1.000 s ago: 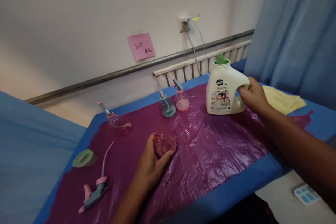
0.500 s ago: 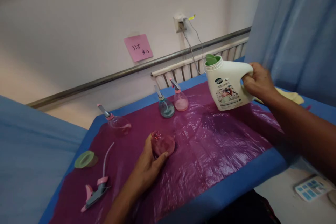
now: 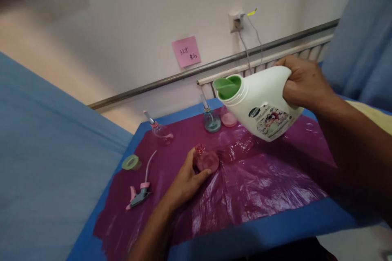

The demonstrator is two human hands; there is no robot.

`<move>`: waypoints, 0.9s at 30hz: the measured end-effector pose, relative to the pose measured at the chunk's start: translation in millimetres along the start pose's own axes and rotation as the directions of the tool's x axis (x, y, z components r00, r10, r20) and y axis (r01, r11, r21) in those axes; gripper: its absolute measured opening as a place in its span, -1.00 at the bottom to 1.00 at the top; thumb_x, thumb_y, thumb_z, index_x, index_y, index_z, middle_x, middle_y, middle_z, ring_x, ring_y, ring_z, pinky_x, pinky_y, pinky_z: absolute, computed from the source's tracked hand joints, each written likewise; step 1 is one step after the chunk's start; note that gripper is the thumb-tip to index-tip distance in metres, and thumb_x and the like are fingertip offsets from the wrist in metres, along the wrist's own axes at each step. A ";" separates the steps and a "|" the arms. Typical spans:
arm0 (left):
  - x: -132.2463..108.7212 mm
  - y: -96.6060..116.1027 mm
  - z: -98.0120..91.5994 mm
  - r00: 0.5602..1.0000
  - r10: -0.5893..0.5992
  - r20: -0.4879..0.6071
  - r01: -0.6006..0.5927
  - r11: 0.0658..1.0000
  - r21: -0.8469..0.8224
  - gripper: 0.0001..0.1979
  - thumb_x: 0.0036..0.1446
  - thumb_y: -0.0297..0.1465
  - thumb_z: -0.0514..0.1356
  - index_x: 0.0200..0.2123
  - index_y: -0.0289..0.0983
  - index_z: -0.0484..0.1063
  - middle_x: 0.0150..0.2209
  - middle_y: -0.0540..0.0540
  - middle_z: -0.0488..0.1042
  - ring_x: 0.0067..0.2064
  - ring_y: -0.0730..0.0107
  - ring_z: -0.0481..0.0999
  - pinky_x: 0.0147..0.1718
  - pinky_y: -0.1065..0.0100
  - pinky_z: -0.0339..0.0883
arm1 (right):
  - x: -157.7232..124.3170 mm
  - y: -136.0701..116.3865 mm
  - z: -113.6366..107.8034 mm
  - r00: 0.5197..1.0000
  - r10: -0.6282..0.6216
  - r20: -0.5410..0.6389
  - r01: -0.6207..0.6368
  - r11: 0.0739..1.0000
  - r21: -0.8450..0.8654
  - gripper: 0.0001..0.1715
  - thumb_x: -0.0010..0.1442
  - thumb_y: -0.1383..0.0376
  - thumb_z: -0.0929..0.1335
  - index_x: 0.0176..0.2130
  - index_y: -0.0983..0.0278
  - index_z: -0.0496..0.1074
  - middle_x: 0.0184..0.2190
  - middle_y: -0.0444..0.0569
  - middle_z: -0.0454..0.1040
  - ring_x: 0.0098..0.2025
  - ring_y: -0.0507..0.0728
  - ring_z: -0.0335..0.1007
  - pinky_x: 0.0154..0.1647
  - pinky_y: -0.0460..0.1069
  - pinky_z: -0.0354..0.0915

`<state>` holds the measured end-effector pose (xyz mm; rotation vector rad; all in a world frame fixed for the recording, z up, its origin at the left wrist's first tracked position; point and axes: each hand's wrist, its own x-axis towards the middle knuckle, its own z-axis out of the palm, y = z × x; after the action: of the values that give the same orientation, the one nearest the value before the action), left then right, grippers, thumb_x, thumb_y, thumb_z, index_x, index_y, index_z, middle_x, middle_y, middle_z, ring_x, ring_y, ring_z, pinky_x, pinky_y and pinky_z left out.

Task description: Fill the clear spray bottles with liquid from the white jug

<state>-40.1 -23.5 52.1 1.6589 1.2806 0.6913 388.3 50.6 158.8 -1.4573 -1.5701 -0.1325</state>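
My left hand (image 3: 190, 179) is wrapped round a small, clear pinkish bottle (image 3: 208, 161) without a top, its neck leaning to the upper left. My right hand (image 3: 303, 81) grips the handle of a large white jug (image 3: 263, 106) with a green spout. The jug tilts to the left, its mouth above and to the right of the small bottle; no liquid shows leaving it. A pink and grey spray head (image 3: 141, 195) with a bent tube lies left of my left hand. Beyond it is a pale green cap (image 3: 131, 162).
Three spray bottles are near the wall: a clear one with a pink collar (image 3: 162, 134), a teal one (image 3: 212, 121) and a pink one (image 3: 229, 118) partly behind the jug. Purple plastic sheeting (image 3: 245, 187) covers the blue table (image 3: 263, 232). Blue curtains (image 3: 55, 151) hang at both sides.
The jug has tipped further left and come nearer the small bottle, now partly covering the pink spray bottle. The view has shifted; my left hand still holds the small bottle.
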 end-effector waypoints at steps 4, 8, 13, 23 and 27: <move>-2.4 -0.2 4.7 0.998 0.009 -0.061 -0.011 1.000 -0.028 0.01 0.22 -0.08 0.57 0.59 -0.16 0.25 0.49 -0.35 0.47 0.55 -0.34 0.43 0.58 -0.30 0.23 | -6.6 -13.3 13.9 0.985 0.104 0.138 -0.104 0.995 -0.009 -0.56 0.04 0.16 0.37 -0.10 0.18 0.63 -0.26 0.02 0.69 -0.23 0.26 0.55 -0.20 0.08 0.30; -4.0 1.6 6.7 0.998 0.021 -0.065 -0.026 0.996 -0.081 -0.08 0.22 -0.11 0.58 0.53 -0.16 0.34 0.39 -0.34 0.57 0.45 -0.31 0.54 0.52 -0.29 0.33 | -9.0 -5.6 16.4 0.947 0.175 0.268 -0.157 0.984 -0.087 -0.54 0.04 0.19 0.37 -0.06 0.15 0.66 -0.22 0.03 0.71 -0.17 0.29 0.59 -0.22 0.09 0.29; -9.7 11.2 5.5 0.997 -0.048 -0.066 0.040 0.992 -0.120 -0.11 0.20 -0.13 0.61 0.47 -0.17 0.35 0.39 -0.31 0.56 0.41 -0.20 0.59 0.47 -0.18 0.40 | -2.1 15.6 15.2 0.924 0.186 0.335 -0.104 0.963 -0.249 -0.40 0.01 0.25 0.38 0.05 0.12 0.68 -0.15 0.04 0.73 -0.17 0.28 0.57 -0.21 0.11 0.29; -5.2 43.9 -6.3 0.961 -0.019 -0.275 -0.004 0.997 -0.083 -0.20 0.08 -0.15 0.61 0.31 -0.20 0.45 0.34 -0.31 0.60 0.38 -0.25 0.61 0.45 -0.18 0.42 | 6.9 30.0 16.8 0.882 0.230 0.411 -0.131 0.958 -0.255 -0.38 0.02 0.23 0.39 0.07 0.08 0.70 -0.13 0.05 0.72 -0.17 0.29 0.56 -0.23 0.13 0.32; 2.1 54.9 -10.4 0.945 0.021 -0.327 -0.032 0.999 -0.026 -0.05 0.10 -0.14 0.59 0.47 -0.20 0.33 0.48 -0.34 0.49 0.49 -0.26 0.52 0.52 -0.18 0.36 | 6.6 29.6 18.7 0.876 0.196 0.441 -0.082 0.961 -0.265 -0.39 0.03 0.21 0.37 0.07 0.09 0.68 -0.10 0.05 0.73 -0.14 0.30 0.58 -0.23 0.13 0.30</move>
<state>-23.9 -21.4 105.6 1.5827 1.4709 1.0308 403.3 75.7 138.4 -1.8906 -1.8687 0.1310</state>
